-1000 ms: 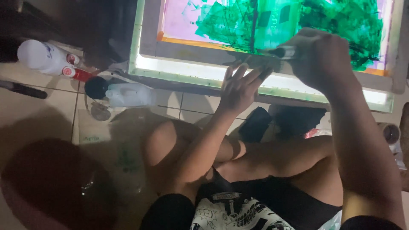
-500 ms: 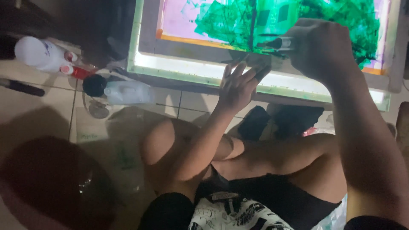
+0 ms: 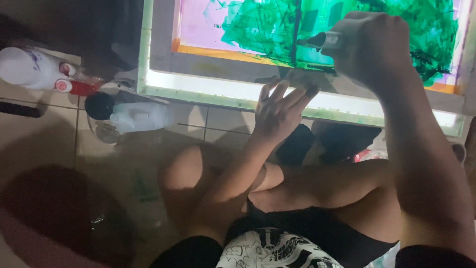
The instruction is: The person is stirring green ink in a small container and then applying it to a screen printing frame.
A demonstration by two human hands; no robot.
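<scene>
Tiled flooring (image 3: 54, 144) carried a backlit framed screen (image 3: 163, 54) coated in green emulsion (image 3: 267, 30). Left hand (image 3: 280, 111), fingers spread, braced the frame's lower edge. Right hand (image 3: 377, 47) gripped a grey cylindrical tool (image 3: 325, 39) against the coating; steady, even pressure seemed advisable.

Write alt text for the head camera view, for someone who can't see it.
A seated person's right hand grips a grey tool over a backlit frame smeared with green ink, while the left hand rests spread on the frame's near edge. White bottles lie on the tiled floor to the left.
</scene>
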